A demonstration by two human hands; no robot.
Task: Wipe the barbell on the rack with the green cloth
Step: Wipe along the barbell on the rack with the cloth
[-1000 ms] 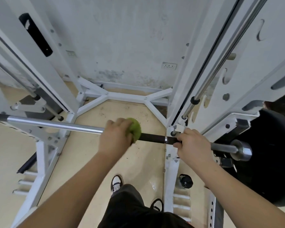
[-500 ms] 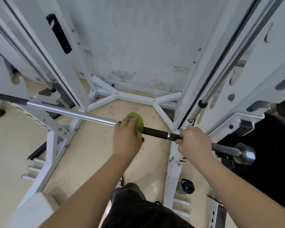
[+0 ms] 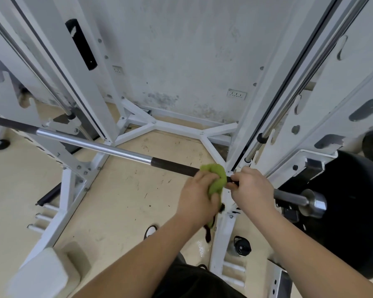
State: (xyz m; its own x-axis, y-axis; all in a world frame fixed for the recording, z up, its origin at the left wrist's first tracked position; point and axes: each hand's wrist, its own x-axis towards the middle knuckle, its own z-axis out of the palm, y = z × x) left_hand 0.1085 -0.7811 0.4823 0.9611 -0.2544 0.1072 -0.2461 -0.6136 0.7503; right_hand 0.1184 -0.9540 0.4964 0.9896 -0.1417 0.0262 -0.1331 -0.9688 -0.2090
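Here, the barbell [image 3: 95,145] is carried across the white rack [image 3: 84,67]. Its chrome length runs free to the left over open beige floor [image 3: 121,201]. To the right it is hemmed in by an upright [image 3: 221,231] and a black weight plate [image 3: 353,211]. The green cloth [image 3: 216,177] is bunched around the bar's dark knurled part, just beside the upright, and is gripped there by the left hand [image 3: 197,198], fingers curled. The bar is clasped by the right hand [image 3: 253,188], close against the cloth. A dark-capped bottle [image 3: 241,247] is seen on the floor by the upright's foot.
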